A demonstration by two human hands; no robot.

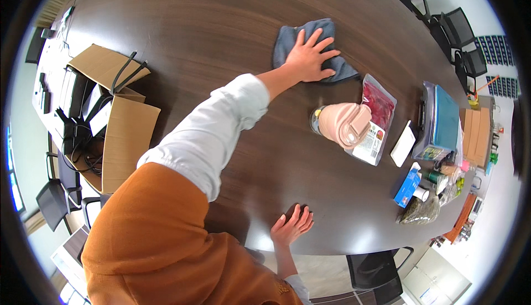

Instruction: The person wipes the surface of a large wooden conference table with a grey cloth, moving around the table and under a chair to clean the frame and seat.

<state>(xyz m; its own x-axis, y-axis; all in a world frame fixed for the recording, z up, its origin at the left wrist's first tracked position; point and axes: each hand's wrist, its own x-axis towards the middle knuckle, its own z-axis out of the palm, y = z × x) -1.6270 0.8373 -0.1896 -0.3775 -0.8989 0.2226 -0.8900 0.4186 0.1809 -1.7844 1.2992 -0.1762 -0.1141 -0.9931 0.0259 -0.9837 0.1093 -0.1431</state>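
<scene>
A grey-blue cloth [286, 36] lies crumpled on the dark brown table [215, 34]. My left hand [310, 56] rests flat on it, palm down, fingers spread, pressing without gripping. My right hand [292, 226] lies on the table by its near edge, empty, its fingers loosely apart. Between my hands and to the right stands a pink lidded tumbler [344, 122]. Beside it, partly hidden by it, lies a clear pouch with dark red contents [378, 101] and a white label.
On the left, an open cardboard box [130, 144] holds black cables and devices. To the right are a white flat rectangular thing [403, 144], a blue folder stack [444, 119], a blue box [408, 187] and a clear bag [421, 211]. A black chair [376, 272] stands at the near edge.
</scene>
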